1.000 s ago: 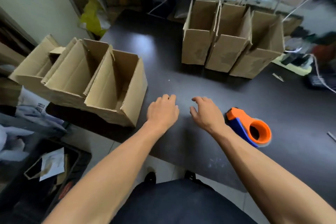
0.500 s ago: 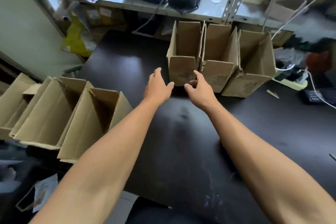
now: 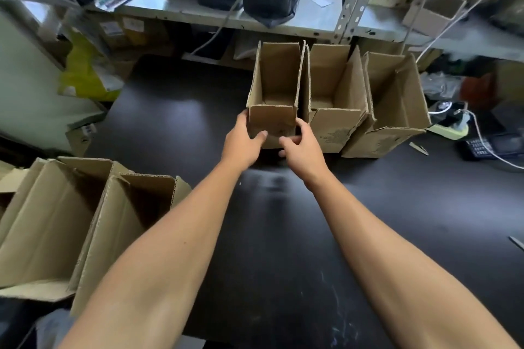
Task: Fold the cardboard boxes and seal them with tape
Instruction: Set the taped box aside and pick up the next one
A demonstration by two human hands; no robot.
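We reach both arms out across the dark table (image 3: 175,127) to the leftmost box (image 3: 273,99) in a row of three at the far side. Our left hand (image 3: 241,142) grasps that box at its near left corner: the fingers curl round the left side and are mostly hidden there, while the thumb lies across the near face. Our right hand (image 3: 303,147) takes the near right corner in the same manner, thumb on the near face and fingers bent toward the gap between this box and the middle box (image 3: 334,110). Both hands are closed on the cardboard, neither clenched empty nor slack.

The held box stands upright on the table with its open mouth facing up, its flaps raised so that it forms a tall tube; its long axis runs vertically. Its far flap stands just below the edge of a metal shelf (image 3: 312,22). The middle box touches it on the right, and the third box (image 3: 394,110) leans beside that one, also open at the top.

At the near left corner of the table two more open boxes (image 3: 85,224) lie tilted, mouths turned up and toward the right. A white cable (image 3: 482,139) trails over the table's right end.
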